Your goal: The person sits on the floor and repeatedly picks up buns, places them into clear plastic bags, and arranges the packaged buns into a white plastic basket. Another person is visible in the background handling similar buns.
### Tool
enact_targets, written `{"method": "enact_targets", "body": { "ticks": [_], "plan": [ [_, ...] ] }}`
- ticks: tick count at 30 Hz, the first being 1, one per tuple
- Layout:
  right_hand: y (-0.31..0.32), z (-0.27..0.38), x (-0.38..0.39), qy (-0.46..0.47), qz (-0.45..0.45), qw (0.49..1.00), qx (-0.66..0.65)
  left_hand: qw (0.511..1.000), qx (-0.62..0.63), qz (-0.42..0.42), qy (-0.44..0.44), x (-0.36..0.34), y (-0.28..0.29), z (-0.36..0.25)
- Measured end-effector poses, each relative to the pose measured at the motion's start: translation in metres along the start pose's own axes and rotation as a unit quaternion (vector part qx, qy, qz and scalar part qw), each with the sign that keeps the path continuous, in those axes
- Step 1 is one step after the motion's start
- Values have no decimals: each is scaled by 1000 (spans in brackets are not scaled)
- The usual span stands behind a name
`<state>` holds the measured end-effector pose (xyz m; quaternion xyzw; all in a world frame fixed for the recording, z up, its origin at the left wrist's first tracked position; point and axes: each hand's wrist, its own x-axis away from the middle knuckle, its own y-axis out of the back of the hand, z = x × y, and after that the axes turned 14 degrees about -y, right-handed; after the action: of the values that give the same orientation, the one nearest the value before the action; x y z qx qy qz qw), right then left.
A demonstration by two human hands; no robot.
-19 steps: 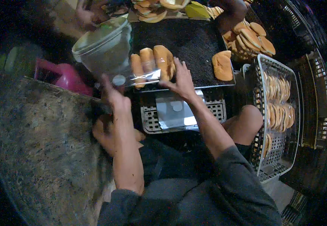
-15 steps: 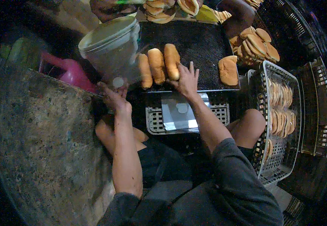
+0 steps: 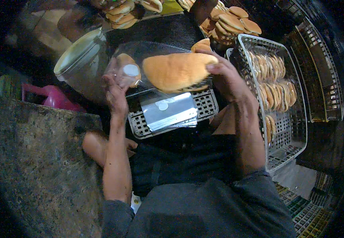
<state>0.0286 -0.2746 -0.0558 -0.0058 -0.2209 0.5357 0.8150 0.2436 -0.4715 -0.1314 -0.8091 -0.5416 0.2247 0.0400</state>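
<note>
My left hand (image 3: 117, 93) grips a clear plastic bag (image 3: 131, 70) with a round white label, its fingers closed round the near side. Out to the right, my right hand (image 3: 229, 77) pinches the end of a golden bread bun (image 3: 178, 72), held lengthwise above the dark tray (image 3: 152, 33). The bun's left end meets the bag's mouth; whether it is inside, I cannot tell. Another bun (image 3: 135, 81) shows by the label, partly behind my left hand. Past my right hand, one more bun (image 3: 201, 45) lies on the tray.
Flat clear bags (image 3: 168, 113) lie stacked on an upturned grey crate (image 3: 136, 129). A crate (image 3: 287, 139) of bagged buns stands right. Bun piles (image 3: 233, 23) lie beyond, near another person's arm (image 3: 201, 12). At left are a white bucket (image 3: 80, 59) and a pink container (image 3: 61, 99).
My right hand has lifted a bun off the tray and swung right with it. My left hand has brought the bag in front of the tray. The whole view has shifted.
</note>
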Motion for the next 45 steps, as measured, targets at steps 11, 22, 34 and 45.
{"method": "enact_targets", "body": {
  "ticks": [11,22,34,45],
  "plan": [
    [-24,-31,15,113,-168,976,86,983,141,5,118,47,-67,-28],
    [-29,-36,22,115,-182,974,-72,977,151,69,134,70,-103,-55],
    [-81,-12,44,444,-317,792,273,930,292,47,219,46,-71,-51],
    [-31,27,117,338,-374,500,704,902,303,42,306,80,-156,-25]
  ]
}}
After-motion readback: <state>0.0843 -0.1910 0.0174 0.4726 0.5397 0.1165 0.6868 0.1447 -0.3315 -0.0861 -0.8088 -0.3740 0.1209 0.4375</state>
